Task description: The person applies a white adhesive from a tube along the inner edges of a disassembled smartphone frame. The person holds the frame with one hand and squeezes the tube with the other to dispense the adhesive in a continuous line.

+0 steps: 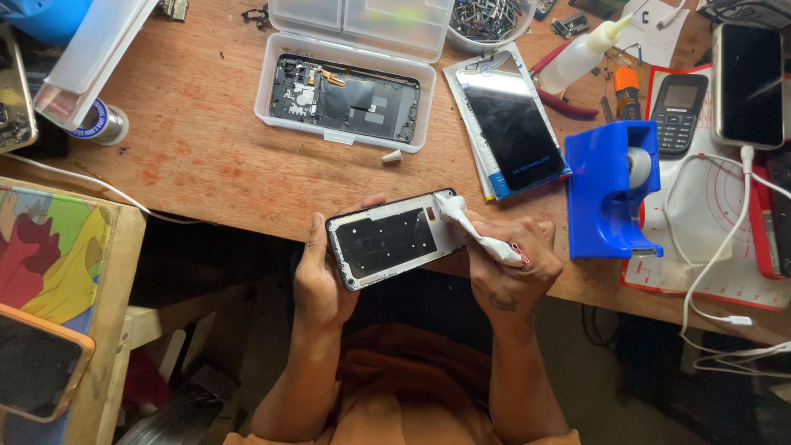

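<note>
My left hand grips an opened phone frame by its left end, holding it over the near edge of the wooden table. The frame's dark inner plate faces up. My right hand is closed around a white toothbrush, whose head rests on the frame's top right corner. The brush handle runs down into my fist.
A clear plastic box holds a phone body with its circuit board exposed. A replacement screen lies on its packet. A blue tape dispenser, a keypad phone, a charging smartphone, a white squeeze bottle and red pliers stand at right.
</note>
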